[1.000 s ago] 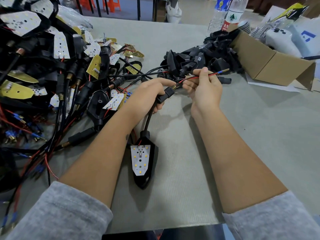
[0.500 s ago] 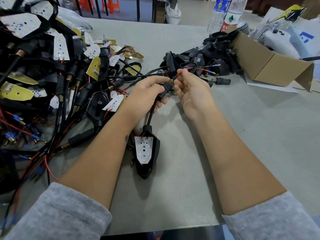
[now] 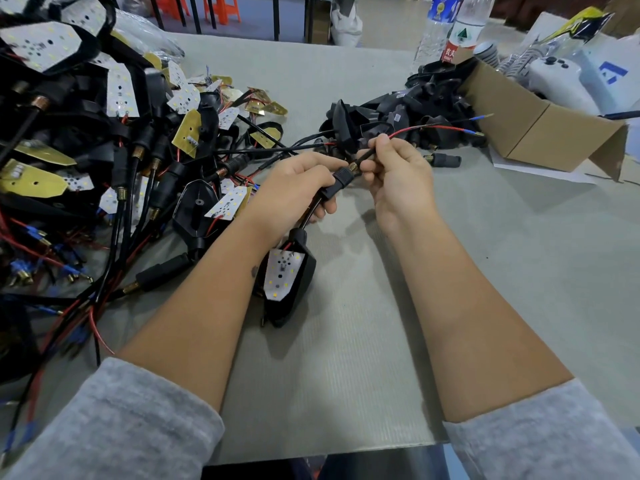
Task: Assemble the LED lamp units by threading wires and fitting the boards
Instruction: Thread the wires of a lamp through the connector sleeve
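Note:
My left hand (image 3: 294,188) grips the black connector sleeve (image 3: 337,183) on the stem of one lamp unit. Below it hangs the black lamp housing (image 3: 294,292) with a white LED board (image 3: 282,273) seated in it, its tip touching the table. My right hand (image 3: 398,174) pinches the wire sheath just beyond the sleeve's threaded brass end (image 3: 352,167). Red and black wires (image 3: 436,128) with blue-sleeved terminals run from my right fingers toward the far right.
A big heap of lamp units and loose LED boards (image 3: 86,150) covers the left of the grey table (image 3: 502,271). Empty black housings (image 3: 408,112) spill from a cardboard box (image 3: 540,126) at the back right. Two water bottles (image 3: 450,26) stand behind.
The lamp housing has slid up the table toward my hands. My right hand moved along the wires to pinch them right at the sleeve's brass end; the wire ends now stretch farther right.

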